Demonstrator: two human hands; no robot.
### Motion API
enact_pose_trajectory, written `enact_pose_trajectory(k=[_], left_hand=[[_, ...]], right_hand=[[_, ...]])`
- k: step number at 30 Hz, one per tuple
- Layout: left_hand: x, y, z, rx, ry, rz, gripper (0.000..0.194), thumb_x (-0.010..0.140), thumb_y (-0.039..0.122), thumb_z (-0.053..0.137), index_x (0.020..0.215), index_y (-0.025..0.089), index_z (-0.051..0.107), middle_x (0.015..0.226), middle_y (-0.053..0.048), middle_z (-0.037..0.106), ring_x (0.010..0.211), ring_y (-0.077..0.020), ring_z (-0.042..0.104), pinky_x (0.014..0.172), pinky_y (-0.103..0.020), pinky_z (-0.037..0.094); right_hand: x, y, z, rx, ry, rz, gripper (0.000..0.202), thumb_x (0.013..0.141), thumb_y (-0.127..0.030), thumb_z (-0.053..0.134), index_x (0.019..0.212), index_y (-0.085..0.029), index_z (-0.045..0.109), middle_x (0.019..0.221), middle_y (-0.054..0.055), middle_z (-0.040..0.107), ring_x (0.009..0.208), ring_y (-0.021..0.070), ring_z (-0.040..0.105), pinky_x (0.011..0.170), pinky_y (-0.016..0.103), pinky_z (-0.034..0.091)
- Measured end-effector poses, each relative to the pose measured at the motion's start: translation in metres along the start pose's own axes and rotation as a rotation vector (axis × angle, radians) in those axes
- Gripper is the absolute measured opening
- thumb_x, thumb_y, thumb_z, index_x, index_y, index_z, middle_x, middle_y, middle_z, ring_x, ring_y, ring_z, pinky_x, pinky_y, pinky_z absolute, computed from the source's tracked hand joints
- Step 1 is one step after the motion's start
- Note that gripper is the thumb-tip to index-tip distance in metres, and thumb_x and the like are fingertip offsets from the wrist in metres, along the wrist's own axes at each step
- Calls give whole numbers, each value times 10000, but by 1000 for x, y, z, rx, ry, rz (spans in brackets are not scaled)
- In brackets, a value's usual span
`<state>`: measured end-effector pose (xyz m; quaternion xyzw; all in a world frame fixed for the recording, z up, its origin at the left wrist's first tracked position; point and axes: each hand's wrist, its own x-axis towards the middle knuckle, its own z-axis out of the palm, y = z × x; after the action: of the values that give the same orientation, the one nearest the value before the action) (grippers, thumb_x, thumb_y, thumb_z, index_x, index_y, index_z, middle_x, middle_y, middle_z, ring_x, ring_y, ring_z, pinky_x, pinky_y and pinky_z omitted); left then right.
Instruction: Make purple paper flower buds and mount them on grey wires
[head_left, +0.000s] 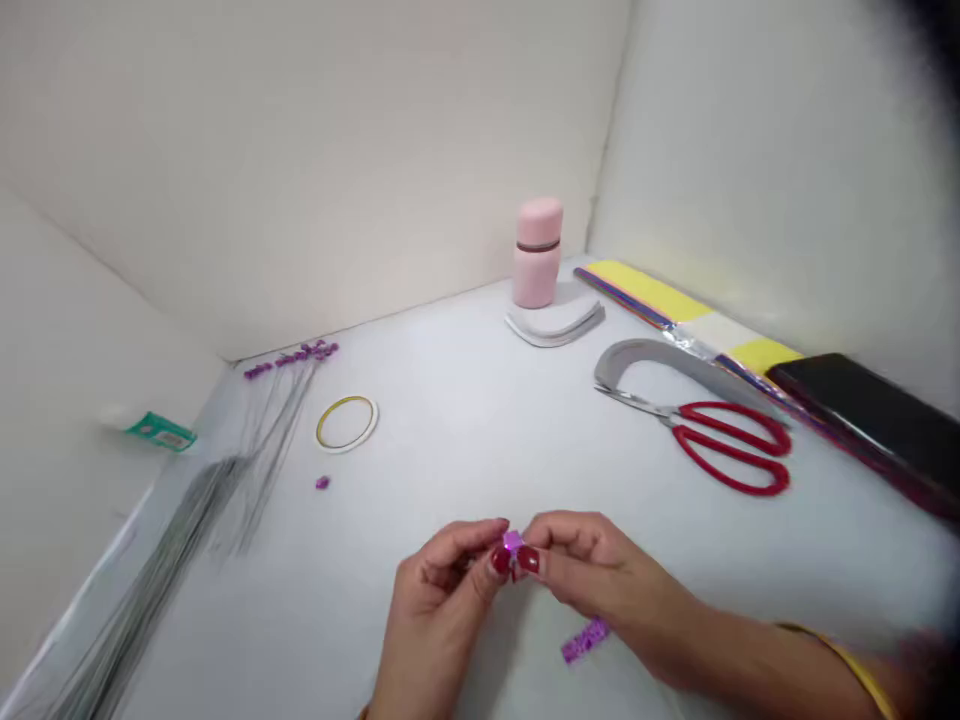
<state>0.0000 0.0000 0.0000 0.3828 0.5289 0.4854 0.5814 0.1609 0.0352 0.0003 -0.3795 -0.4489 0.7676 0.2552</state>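
White walls [360,160] enclose the pale tabletop [465,430]; from my remote view, the left hand [444,590] and right hand [600,572] meet low in the centre, fingertips clamped on a shiny purple piece [512,541]; a purple strip [585,640] lies by the right hand, contact unclear; I'd pinch lightly, keeping both thumbs level to avoid stray creases.

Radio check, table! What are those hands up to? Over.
Left hand and right hand both pinching small shiny purple piece. Purple strip beside right hand. Red-handled scissors off right, not in the way.
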Motion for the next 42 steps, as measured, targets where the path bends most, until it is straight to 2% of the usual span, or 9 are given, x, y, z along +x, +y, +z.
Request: enact_pose_trajectory(k=[5,11,15,17,21,23,32,37,42], left_hand=[[0,1,1,90,-7,145,166,742,167,656,855,269,722,827,13,696,773,-107,631,694,-152,488],[-7,-13,9,186,141,450,228,756,92,614,879,262,704,794,11,682,738,-110,623,666,-178,490],[-8,-15,12,305,147,608,307,755,30,573,923,257,693,815,0,676,754,-120,622,668,-195,498],[-8,-15,13,304,163,599,307,742,31,586,907,266,694,813,9,685,753,-116,632,670,-181,505],[-9,-15,17,126,311,370,208,710,118,664,840,279,689,744,46,709,666,-83,651,637,-118,504],[-8,-14,17,111,300,326,131,703,149,677,775,256,696,704,39,707,641,-82,645,615,-109,498],[-7,-12,16,179,265,373,98,719,145,651,709,236,684,672,35,677,635,-84,610,599,-120,475],[-6,-14,14,137,235,334,151,729,159,649,830,261,695,780,21,695,706,-95,628,644,-137,493],[-6,-18,10,275,218,480,155,741,114,630,828,223,699,775,-5,691,706,-122,630,636,-189,495]], right_hand=[[1,-2,2,26,-27,-9,229,788,-370,595,692,-166,558,492,-93,294,462,53,214,402,159,147],[2,0,3,48,-47,-57,202,787,-328,605,680,-161,563,502,-91,308,481,58,222,435,173,169],[2,1,4,41,-56,-79,186,793,-316,598,694,-161,574,528,-84,337,504,61,244,455,175,191],[2,1,4,34,-50,-83,189,791,-319,601,691,-161,572,532,-81,346,512,62,258,458,173,200],[1,2,4,30,-32,-59,187,792,-327,600,702,-165,575,520,-85,328,494,60,246,439,167,194],[1,2,4,34,-26,-51,188,792,-334,600,713,-165,580,516,-87,316,486,57,235,430,164,184],[2,9,1,21,-46,-53,160,818,-329,571,757,-181,578,529,-85,314,488,54,249,422,147,203],[1,8,0,-11,-39,-79,184,820,-335,568,737,-171,573,538,-79,330,508,60,262,447,158,221],[1,7,1,3,-65,-95,189,814,-342,574,749,-164,588,551,-78,345,517,62,261,466,167,225]])
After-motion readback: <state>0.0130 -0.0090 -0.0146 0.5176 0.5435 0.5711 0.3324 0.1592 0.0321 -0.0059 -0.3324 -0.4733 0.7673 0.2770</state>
